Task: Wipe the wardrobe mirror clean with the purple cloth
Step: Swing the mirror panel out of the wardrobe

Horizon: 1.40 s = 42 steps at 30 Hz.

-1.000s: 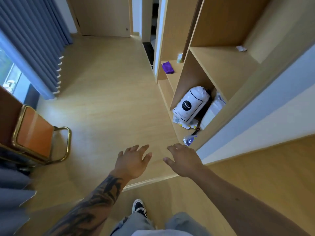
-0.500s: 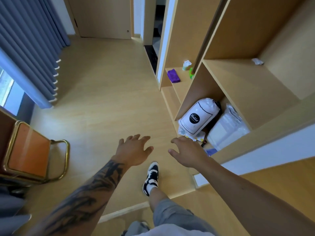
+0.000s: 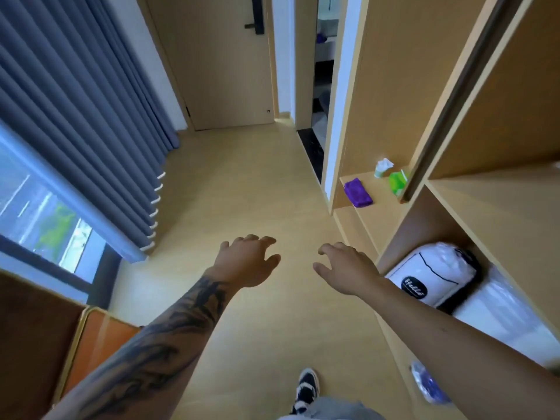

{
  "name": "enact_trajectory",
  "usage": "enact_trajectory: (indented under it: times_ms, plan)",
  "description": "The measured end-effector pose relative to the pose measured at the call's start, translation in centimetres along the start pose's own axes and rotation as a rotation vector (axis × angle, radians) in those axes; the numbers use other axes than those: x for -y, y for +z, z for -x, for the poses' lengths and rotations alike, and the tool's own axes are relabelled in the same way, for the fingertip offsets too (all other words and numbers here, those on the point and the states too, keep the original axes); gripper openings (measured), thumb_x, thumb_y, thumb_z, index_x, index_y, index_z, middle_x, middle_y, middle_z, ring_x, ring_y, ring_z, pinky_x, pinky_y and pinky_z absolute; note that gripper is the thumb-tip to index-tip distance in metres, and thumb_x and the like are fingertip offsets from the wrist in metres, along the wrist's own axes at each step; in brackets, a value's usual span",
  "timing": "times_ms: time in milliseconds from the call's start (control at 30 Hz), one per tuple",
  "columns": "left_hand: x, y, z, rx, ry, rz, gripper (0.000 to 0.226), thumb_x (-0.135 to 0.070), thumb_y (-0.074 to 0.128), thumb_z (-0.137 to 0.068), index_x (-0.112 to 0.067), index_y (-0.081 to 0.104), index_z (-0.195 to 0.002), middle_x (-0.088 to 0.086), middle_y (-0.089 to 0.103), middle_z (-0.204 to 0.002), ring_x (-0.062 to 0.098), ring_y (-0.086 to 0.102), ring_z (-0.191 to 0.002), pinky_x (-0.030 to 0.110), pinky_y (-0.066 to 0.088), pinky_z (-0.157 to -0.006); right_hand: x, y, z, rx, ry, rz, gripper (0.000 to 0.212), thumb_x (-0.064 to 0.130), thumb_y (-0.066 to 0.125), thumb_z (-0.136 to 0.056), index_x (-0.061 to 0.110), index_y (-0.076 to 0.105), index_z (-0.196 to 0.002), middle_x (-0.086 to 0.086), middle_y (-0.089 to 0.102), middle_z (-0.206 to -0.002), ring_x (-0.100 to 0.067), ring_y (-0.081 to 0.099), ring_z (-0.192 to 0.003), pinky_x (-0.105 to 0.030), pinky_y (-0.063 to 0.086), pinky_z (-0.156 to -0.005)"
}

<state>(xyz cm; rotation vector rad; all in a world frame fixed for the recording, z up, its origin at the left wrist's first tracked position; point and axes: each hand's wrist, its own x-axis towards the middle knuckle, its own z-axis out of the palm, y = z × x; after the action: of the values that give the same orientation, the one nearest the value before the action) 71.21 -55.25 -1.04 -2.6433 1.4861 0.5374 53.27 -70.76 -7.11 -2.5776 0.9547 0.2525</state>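
Two bare forearms reach forward over the pale wooden floor (image 3: 242, 183), the largest surface in view, which runs up to a closed light-wood door (image 3: 224, 65). Along the left side hang long grey-blue pleated curtains (image 3: 75, 122) beside a window (image 3: 36, 225). Along the right side stands the open light-wood wardrobe (image 3: 394, 71), split into shelves and compartments. In its lower compartment lies a white padded bag with a round black label (image 3: 430, 277), next to a clear plastic package (image 3: 500, 313). An orange chair seat with a brass-coloured frame (image 3: 100, 341) sits at the lower left.

The left hand (image 3: 248, 262), on a tattooed forearm, hovers palm down with fingers loosely spread and slightly bent, holding nothing. The right hand (image 3: 345, 265) hovers just beside it, likewise loosely spread, with nothing in it. A black-and-white sneaker (image 3: 307, 389) steps on the floor below them.

The folded purple cloth (image 3: 357, 192) lies flat on a wardrobe shelf well beyond the right hand, near a green packet (image 3: 397, 181) and a small white tissue tub (image 3: 382, 167).
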Motion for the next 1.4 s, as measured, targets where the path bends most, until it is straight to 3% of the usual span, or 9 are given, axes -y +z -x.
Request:
enact_trajectory:
  times_ms: [367, 633, 800, 933, 1200, 1400]
  plan:
    - [-3.0, -4.2, -14.8, 0.057, 0.157, -0.043, 0.054, -0.058, 0.041, -0.104, -0.041, 0.037, -0.156, -0.003, 0.05, -0.155, 0.026, 0.05, -0.138, 0.048, 0.035, -0.114, -6.7, -5.7, -10.1, -0.096, 0.184, -0.124, 0.045, 0.055, 0.05, -0.102, 0.028, 0.053, -0.137, -0.003, 0.058, -0.129, -0.029, 0.061, -0.116, -0.036, 0.045, -0.081]
    - [-9.7, -8.9, -28.6, 0.038, 0.48, -0.113, 0.054, -0.056, 0.041, -0.104, -0.039, 0.037, -0.155, -0.002, 0.051, -0.152, 0.027, 0.049, -0.138, 0.051, 0.033, -0.115, -12.1, -9.6, -14.5, -0.192, 0.473, -0.164, 0.044, 0.054, 0.052, -0.101, 0.027, 0.053, -0.136, -0.005, 0.06, -0.127, -0.029, 0.061, -0.119, -0.039, 0.051, -0.091]
    - [-13.7, -12.5, -38.0, 0.027, 0.676, -0.189, 0.054, -0.056, 0.046, -0.102, -0.038, 0.04, -0.152, 0.0, 0.054, -0.147, 0.028, 0.05, -0.135, 0.049, 0.034, -0.112, -14.0, -14.1, -18.0, -0.33, 0.698, -0.175, 0.041, 0.051, 0.055, -0.101, 0.025, 0.056, -0.133, -0.007, 0.065, -0.124, -0.031, 0.061, -0.118, -0.037, 0.05, -0.086]
    - [-17.3, -15.5, -43.5, 0.028, 0.86, -0.275, 0.059, -0.059, 0.045, -0.101, -0.037, 0.037, -0.155, 0.002, 0.053, -0.149, 0.03, 0.049, -0.137, 0.052, 0.033, -0.114, -14.1, -17.5, -20.3, -0.404, 0.909, -0.226, 0.039, 0.052, 0.054, -0.101, 0.024, 0.057, -0.129, -0.007, 0.065, -0.119, -0.032, 0.065, -0.106, -0.042, 0.056, -0.083]
    - [-25.0, -20.2, -48.6, -0.02, 1.158, -0.367, 0.058, -0.057, 0.049, -0.098, -0.031, 0.044, -0.15, 0.008, 0.055, -0.144, 0.034, 0.051, -0.133, 0.054, 0.034, -0.113, -14.5, -22.6, -22.9, -0.569, 1.225, -0.258, 0.047, 0.053, 0.049, -0.104, 0.023, 0.047, -0.14, -0.008, 0.068, -0.116, -0.034, 0.065, -0.108, -0.044, 0.057, -0.084]
    - [-29.7, -22.4, -49.7, -0.037, 1.299, -0.346, 0.062, -0.058, 0.048, -0.099, -0.031, 0.039, -0.155, 0.006, 0.055, -0.144, 0.032, 0.051, -0.133, 0.051, 0.035, -0.109, -14.2, -26.5, -23.1, -0.716, 1.382, -0.259, 0.052, 0.051, 0.046, -0.105, 0.024, 0.039, -0.149, -0.011, 0.066, -0.13, -0.033, 0.064, -0.116, -0.051, 0.056, -0.092]
